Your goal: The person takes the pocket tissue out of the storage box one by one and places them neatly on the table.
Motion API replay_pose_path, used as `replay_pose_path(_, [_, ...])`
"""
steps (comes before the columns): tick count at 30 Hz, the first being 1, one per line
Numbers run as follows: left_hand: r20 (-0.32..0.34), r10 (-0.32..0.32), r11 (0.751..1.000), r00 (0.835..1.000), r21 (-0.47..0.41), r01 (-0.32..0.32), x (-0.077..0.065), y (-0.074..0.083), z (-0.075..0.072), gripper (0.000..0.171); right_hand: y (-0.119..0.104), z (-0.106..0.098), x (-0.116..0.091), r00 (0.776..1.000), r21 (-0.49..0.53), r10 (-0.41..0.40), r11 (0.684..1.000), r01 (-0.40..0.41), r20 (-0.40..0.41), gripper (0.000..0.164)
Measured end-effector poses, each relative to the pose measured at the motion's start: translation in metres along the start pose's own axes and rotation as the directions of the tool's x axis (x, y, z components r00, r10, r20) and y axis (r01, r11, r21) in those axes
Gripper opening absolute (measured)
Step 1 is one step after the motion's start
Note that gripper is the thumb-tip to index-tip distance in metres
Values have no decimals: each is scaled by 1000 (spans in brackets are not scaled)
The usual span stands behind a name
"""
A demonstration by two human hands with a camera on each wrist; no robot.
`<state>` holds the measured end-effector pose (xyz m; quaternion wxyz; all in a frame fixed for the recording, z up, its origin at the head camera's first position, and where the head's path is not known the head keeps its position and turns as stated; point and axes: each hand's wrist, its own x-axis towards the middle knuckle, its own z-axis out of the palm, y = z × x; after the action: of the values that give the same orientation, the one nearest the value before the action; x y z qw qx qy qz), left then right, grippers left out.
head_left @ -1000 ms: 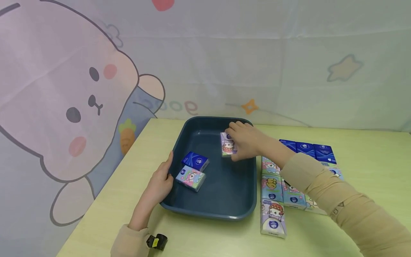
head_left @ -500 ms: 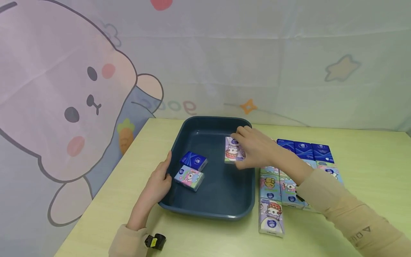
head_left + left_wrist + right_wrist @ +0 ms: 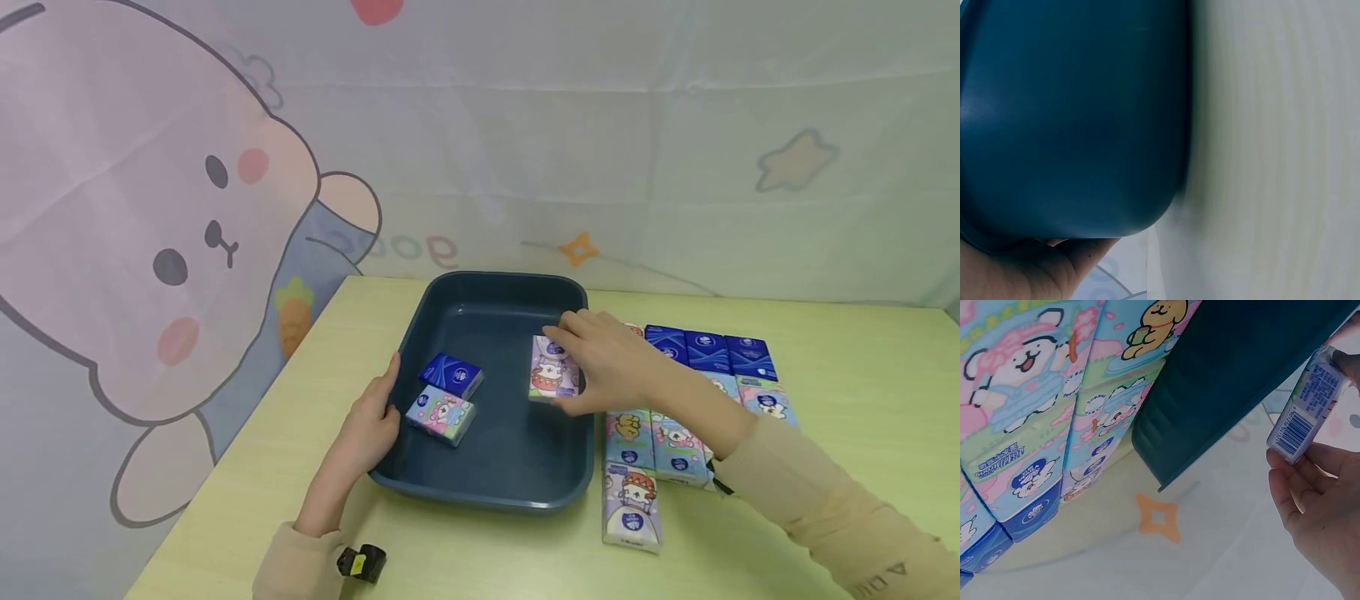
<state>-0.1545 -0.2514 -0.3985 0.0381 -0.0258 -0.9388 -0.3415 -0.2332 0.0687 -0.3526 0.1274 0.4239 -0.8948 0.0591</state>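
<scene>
A dark blue plastic tray [image 3: 506, 458] stands on the table. My left hand [image 3: 367, 425] grips its left rim; the left wrist view has that hand [image 3: 1029, 275] under the rim, against the outer wall. Between thumb and fingers, my right hand [image 3: 618, 358] pinches a purple tissue pack [image 3: 553, 371] over the tray's right part. In the right wrist view the pack's barcode side [image 3: 1304, 415] faces the camera. A blue tissue pack [image 3: 452, 375] and a pink-and-green tissue pack [image 3: 442, 413] lie touching at the tray's left side.
Right of the tray, several tissue packs are laid in rows, with blue packs [image 3: 708, 352] at the back and a purple pack [image 3: 632, 508] in front. A black band [image 3: 362, 563] sits at my left cuff. A printed cloth [image 3: 510, 150] hangs behind the table.
My right hand has moved toward me and slightly right with the purple tissue pack, away from the tray's far end. The left hand stays on the rim.
</scene>
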Motion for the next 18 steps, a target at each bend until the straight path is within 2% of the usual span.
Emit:
replay_pose_path(8, [-14,34,999,999,-3,-34,1,0,-1,68,-2,-1,-14,1000,-13,-10,1000,10,6,87])
replay_pose_path(13, [-10,32,999,999,-8,-32,0,0,0,68,-4,-2,-22,999,13,21,1000,-22,27,87])
replay_pose_path(18, [-7,30,999,1000,-11,-30,-1,2,-1,68,-7,-4,-31,1000,15,22,1000,-22,15,87])
